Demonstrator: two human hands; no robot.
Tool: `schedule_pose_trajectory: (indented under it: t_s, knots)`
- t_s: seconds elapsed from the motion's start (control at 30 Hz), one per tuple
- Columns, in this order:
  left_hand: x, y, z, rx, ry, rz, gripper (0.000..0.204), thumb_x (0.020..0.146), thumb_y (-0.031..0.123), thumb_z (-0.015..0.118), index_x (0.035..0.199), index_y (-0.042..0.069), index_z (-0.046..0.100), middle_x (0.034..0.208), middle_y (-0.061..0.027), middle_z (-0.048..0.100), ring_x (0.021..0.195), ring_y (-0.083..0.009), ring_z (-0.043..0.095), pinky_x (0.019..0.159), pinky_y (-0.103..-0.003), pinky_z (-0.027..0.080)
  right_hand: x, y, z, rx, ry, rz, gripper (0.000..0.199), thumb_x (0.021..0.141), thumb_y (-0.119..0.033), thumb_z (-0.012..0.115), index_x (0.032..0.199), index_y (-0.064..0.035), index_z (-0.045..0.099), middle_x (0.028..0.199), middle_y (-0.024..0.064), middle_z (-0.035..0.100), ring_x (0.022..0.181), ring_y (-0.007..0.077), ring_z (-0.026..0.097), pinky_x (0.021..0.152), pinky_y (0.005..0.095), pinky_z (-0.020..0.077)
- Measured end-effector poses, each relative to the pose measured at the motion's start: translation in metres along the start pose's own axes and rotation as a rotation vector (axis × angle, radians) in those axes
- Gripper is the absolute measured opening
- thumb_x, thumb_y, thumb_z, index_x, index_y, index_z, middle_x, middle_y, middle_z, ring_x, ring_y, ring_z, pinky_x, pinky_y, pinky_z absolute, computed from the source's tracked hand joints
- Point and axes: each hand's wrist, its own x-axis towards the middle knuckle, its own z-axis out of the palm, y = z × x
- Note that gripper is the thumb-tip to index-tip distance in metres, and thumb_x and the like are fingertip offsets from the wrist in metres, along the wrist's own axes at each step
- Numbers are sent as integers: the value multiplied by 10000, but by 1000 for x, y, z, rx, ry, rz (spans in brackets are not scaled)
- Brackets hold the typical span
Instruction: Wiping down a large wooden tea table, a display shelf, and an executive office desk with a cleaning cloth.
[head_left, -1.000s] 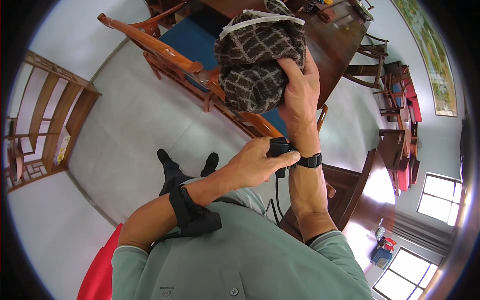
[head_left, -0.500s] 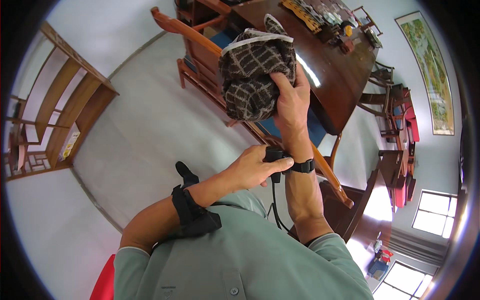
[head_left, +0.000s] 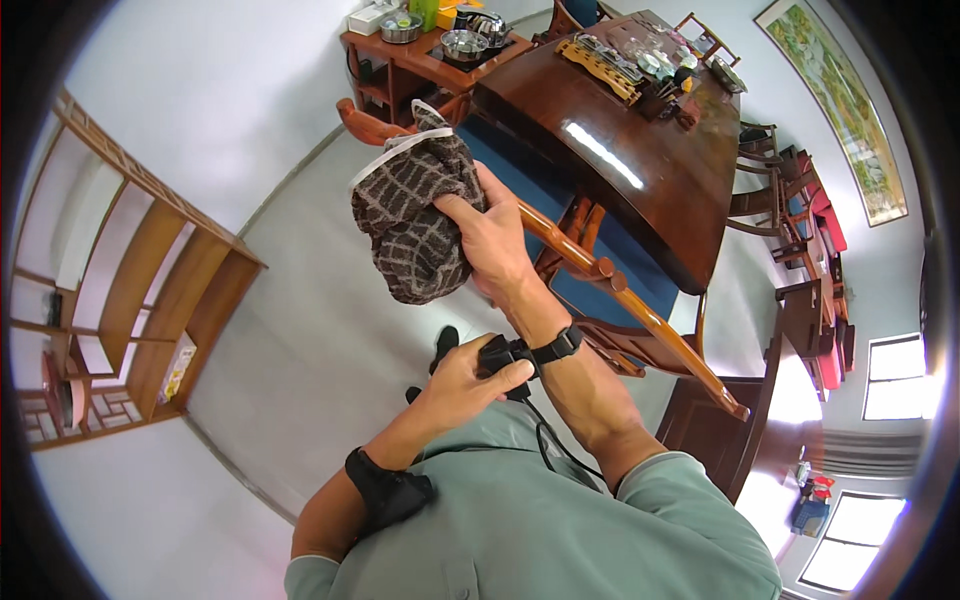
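Note:
In my right hand [head_left: 492, 240] is a bunched dark brown towel [head_left: 415, 215] with a pale grid pattern and a white edge. My thumb lies over its near side; the other fingers are mostly hidden behind it. A black strap [head_left: 557, 345] circles my right wrist, with a small black device [head_left: 500, 352] on its inner side and a cable [head_left: 545, 432] hanging down. My left hand [head_left: 458, 388] is closed around that device, thumb along its lower edge. Another black band [head_left: 385, 490] wraps my left forearm.
A wooden chair [head_left: 660, 335] with a blue seat stands just right of my right arm, beside a glossy dark table [head_left: 620, 130] bearing a tea set. Behind is a side cabinet [head_left: 400, 55] with metal pots. Wooden shelves [head_left: 215, 290] line the left wall.
My right hand and the towel have moved left and slightly down in view, away from the chair. My left hand stays on the wrist device. The view has turned, revealing the side cabinet.

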Motion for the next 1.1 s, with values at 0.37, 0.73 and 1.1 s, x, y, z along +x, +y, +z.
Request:
schedule_pose_trajectory:
  t_s: [0.37,0.73,1.1]
  knots:
    - [42,36,-154,56,137,-70,273,970,247,606,1113,17,628,959,-51,668,854,-115,611,743,-276,511,97,-17,-21,53,178,-92,292,871,40,601,1159,1,595,1036,75,687,880,146,657,802,293,549]
    - [114,71,-270,67,634,70,154,958,165,617,1029,34,653,895,-45,672,748,-86,583,663,-227,473,146,-23,-69,-289,334,-70,360,854,32,623,1213,38,594,1048,72,689,908,129,646,815,271,527]
    - [214,103,-347,635,655,484,188,982,157,585,1099,21,640,1064,-49,652,970,-157,612,845,-298,483,181,8,-58,-924,78,47,518,748,-63,713,1241,23,581,1131,145,630,1071,234,608,970,318,463]
